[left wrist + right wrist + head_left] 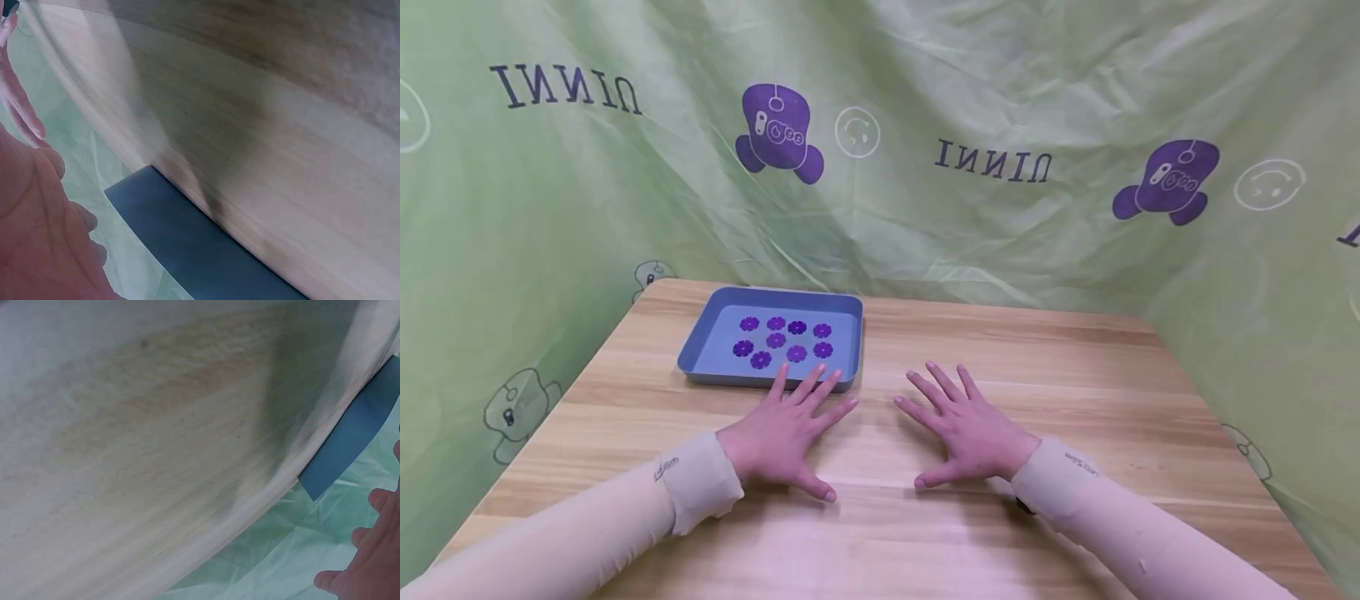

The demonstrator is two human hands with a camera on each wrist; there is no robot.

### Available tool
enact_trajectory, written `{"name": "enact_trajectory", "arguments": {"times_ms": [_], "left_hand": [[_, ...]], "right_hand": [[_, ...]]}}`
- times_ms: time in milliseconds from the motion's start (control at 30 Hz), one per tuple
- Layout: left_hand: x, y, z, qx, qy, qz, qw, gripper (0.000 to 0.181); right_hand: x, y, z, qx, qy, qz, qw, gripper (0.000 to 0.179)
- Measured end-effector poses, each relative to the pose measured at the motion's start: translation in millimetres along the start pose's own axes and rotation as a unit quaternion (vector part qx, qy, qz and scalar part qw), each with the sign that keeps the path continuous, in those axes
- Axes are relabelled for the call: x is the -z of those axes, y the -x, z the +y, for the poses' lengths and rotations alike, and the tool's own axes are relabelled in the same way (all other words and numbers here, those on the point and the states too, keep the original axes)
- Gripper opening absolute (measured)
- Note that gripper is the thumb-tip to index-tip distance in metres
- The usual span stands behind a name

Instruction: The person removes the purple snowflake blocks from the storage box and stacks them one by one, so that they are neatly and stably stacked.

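A shallow blue-grey tray (700, 342) sits at the back left of the table. Inside it lie several small purple flower-shaped discs (776, 341), spread apart. My left hand (784, 437) hovers palm down with fingers spread, its fingertips overlapping the tray's front wall in the head view. To the right of the tray, my right hand (973, 429) is spread the same way over bare wood and holds nothing. The left wrist view shows the left palm (44, 231) beside the tray's outer wall (200, 244). In the right wrist view, fingers (369, 550) show near the tray wall (353, 440).
The wooden table (1037, 367) has light grain and rounded back corners. Behind it and along both sides hangs a green curtain (925, 75) with purple printed figures and lettering. Pale sleeves (587, 533) cover both forearms.
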State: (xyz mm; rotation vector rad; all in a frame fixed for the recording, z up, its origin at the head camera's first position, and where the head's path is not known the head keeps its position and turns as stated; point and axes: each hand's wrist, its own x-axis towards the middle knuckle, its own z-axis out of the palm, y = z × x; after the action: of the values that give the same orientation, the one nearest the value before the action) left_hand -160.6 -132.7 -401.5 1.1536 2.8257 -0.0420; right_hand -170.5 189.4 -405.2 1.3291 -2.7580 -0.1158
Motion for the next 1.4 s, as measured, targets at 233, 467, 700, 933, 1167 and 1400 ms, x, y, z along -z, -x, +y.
{"name": "enact_trajectory", "arguments": {"times_ms": [233,467,700,933,1167,1400], "left_hand": [[-0.9,2.1,-2.7,0.016,0.005,0.016,0.9997,0.119],[4.5,2.5,-14.3,0.062,0.041,0.020,0.9971,0.116],[13.1,5.9,-37.5,0.114,0.086,0.047,0.9886,0.113],[9.9,9.8,-74.1,0.167,0.159,0.049,0.9718,0.111],[12.7,18.4,-107.4,0.228,0.190,0.069,0.9525,0.109],[10.5,31.5,-140.9,0.270,0.288,0.146,0.9070,0.092]], "right_hand": [[0,-4.8,-2,-0.010,-0.021,-0.010,0.9997,0.106],[3,-18.2,3,-0.059,-0.170,0.022,0.9834,0.092],[2,-35.1,11,-0.092,-0.224,0.028,0.9697,0.090],[-1,-58.5,17,-0.159,-0.330,0.011,0.9303,0.087],[-4,-86.1,17,-0.197,-0.413,0.017,0.8890,0.081],[-9,-102.4,17,-0.251,-0.517,0.029,0.8177,0.074]]}}
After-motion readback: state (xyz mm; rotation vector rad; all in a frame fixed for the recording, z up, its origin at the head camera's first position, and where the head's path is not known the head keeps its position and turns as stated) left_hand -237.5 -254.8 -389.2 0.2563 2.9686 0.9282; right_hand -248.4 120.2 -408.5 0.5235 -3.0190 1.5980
